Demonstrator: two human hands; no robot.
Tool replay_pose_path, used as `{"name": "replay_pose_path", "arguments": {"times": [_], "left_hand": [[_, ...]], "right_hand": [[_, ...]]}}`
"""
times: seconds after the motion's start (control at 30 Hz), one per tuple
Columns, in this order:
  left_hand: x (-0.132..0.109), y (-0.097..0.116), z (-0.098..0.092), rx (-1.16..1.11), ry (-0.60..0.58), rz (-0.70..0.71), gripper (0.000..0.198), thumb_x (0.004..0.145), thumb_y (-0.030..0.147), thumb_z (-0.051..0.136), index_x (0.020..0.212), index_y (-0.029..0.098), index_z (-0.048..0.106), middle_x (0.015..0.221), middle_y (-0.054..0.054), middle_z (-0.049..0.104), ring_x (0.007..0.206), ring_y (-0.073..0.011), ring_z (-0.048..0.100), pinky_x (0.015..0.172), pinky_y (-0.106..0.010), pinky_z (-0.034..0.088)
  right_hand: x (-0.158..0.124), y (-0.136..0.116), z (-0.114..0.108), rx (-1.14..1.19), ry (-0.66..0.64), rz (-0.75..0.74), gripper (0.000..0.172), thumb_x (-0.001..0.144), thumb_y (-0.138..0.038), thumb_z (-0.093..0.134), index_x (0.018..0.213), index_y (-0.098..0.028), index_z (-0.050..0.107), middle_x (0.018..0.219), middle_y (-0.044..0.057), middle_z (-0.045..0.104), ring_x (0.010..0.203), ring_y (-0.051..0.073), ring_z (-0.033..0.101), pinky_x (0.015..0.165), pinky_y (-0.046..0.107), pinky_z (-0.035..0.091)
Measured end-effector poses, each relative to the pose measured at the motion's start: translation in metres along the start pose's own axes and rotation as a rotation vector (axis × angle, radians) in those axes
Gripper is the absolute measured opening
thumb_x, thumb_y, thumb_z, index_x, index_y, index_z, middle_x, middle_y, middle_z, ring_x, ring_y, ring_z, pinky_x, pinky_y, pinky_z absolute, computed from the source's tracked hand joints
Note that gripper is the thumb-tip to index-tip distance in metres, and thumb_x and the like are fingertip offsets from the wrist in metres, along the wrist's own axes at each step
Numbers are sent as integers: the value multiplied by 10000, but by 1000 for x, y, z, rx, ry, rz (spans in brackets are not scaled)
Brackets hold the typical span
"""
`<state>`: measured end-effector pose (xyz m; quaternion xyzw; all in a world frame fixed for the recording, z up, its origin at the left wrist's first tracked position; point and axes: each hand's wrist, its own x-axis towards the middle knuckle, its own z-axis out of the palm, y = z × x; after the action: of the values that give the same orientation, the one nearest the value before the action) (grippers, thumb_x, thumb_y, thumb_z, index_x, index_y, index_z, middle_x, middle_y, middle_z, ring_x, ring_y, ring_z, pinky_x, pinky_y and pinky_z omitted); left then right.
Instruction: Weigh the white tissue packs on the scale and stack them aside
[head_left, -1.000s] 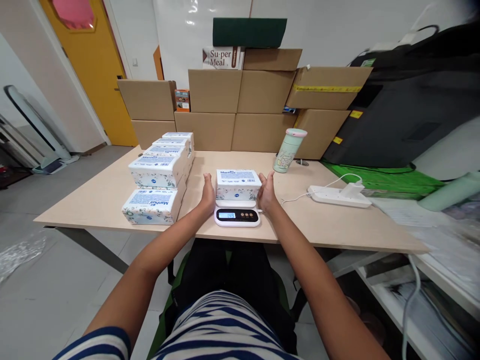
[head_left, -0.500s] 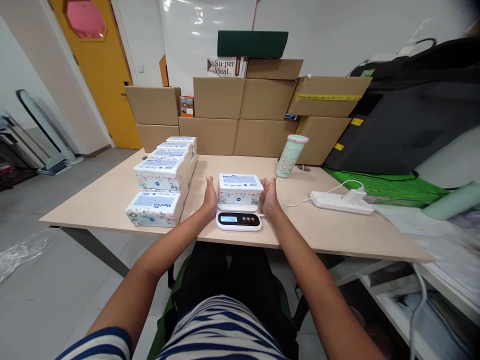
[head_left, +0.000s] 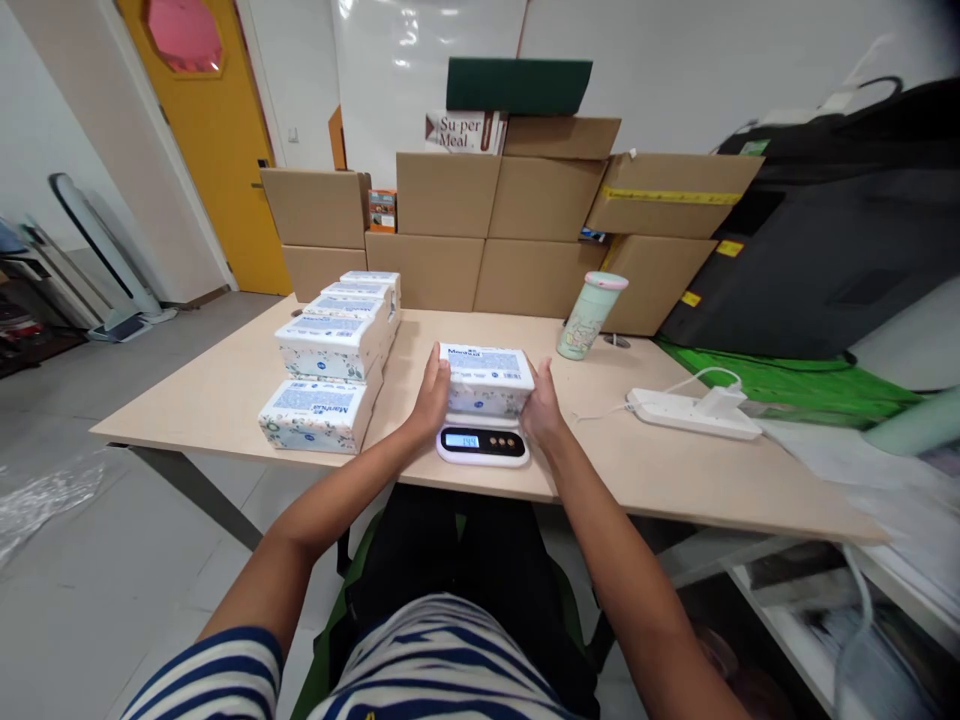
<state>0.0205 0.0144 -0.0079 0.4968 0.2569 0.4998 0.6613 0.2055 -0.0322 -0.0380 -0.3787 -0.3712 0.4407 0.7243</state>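
Observation:
A white tissue pack (head_left: 486, 380) with blue print and a floral border is right above the small white digital scale (head_left: 482, 447), whose display is lit. I cannot tell whether the pack still touches the scale's plate. My left hand (head_left: 431, 397) is closed on the pack's left side, thumb up near the top edge. On the opposite side my right hand (head_left: 541, 405) grips it too, its fingers partly hidden behind the pack. To the left, several like tissue packs (head_left: 330, 345) stand stacked in a row running back along the table.
A pale green tumbler (head_left: 592, 315) stands at the back right, left of a white power strip (head_left: 694, 410) with a cable. Cardboard boxes (head_left: 442, 270) line the table's far edge. A large dark case (head_left: 810, 230) rests at the right over a green sheet (head_left: 795, 380).
Both hands have closed in from beside the tissue pack and now press its sides. The pack looks slightly tilted. The whole view has shifted a little.

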Motion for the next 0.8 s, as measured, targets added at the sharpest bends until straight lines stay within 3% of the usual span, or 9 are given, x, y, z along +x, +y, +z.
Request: {"name": "replay_pose_path", "arguments": {"times": [0.07, 0.17, 0.23, 0.33, 0.43, 0.57, 0.67, 0.8], "left_hand": [[-27, 21, -11, 132, 43, 190, 723, 1088, 677, 546, 1694, 283, 539, 1859, -38, 376, 1792, -294, 109, 1473, -443, 122], [-76, 67, -42, 319, 43, 490, 889, 994, 845, 564, 1705, 314, 519, 1825, -64, 450, 1783, -378, 178, 1450, -523, 281], [-100, 104, -71, 501, 18, 681, 953, 950, 846, 649, 1737, 342, 462, 1841, -54, 423, 1770, -392, 232, 1415, -531, 371], [-112, 150, -121, 662, 66, 849, 814, 1023, 761, 618, 1716, 350, 506, 1808, -39, 482, 1737, -382, 333, 1383, -530, 429], [-103, 165, -171, 750, 232, 745, 775, 1014, 803, 580, 1623, 326, 632, 1696, -65, 624, 1636, -368, 514, 1351, -510, 467], [-83, 148, -219, 794, 367, 488, 961, 933, 935, 527, 1544, 216, 703, 1639, -151, 668, 1560, -411, 595, 1359, -577, 425], [-73, 132, -231, 816, 353, 383, 1111, 872, 1020, 472, 1558, 172, 681, 1676, -179, 625, 1591, -424, 559, 1381, -583, 371], [-67, 120, -224, 870, 326, 320, 1149, 886, 1052, 338, 1565, 185, 666, 1696, -170, 606, 1607, -399, 545, 1379, -544, 377]], "right_hand": [[-31, -18, 17, -51, -103, -115, 823, 922, -814, 734, 1624, -413, 575, 1660, 2, 652, 1650, 316, 495, 1347, 623, 427], [-72, -43, 50, -196, -346, -222, 1202, 746, -446, 1047, 1755, -433, 394, 1801, 8, 469, 1720, 327, 359, 1412, 596, 285], [-84, -51, 81, -269, -452, -246, 1290, 750, -369, 1049, 1791, -451, 292, 1815, -14, 441, 1751, 329, 269, 1402, 620, 281], [-81, -38, 133, -291, -532, -258, 1181, 851, -424, 971, 1797, -472, 266, 1799, -36, 463, 1732, 363, 324, 1389, 687, 268], [-71, -1, 175, -331, -538, -243, 1022, 911, -516, 897, 1773, -479, 349, 1800, -63, 452, 1702, 385, 395, 1400, 709, 255], [-65, 49, 203, -390, -435, -181, 970, 939, -595, 831, 1778, -408, 381, 1804, -17, 449, 1700, 400, 395, 1410, 697, 294], [-61, 68, 204, -412, -383, -166, 976, 910, -568, 872, 1760, -387, 428, 1784, 19, 484, 1713, 419, 355, 1413, 718, 269], [-51, 69, 192, -481, -350, -159, 887, 914, -563, 877, 1707, -421, 504, 1741, 9, 546, 1701, 427, 385, 1413, 752, 231]]}}
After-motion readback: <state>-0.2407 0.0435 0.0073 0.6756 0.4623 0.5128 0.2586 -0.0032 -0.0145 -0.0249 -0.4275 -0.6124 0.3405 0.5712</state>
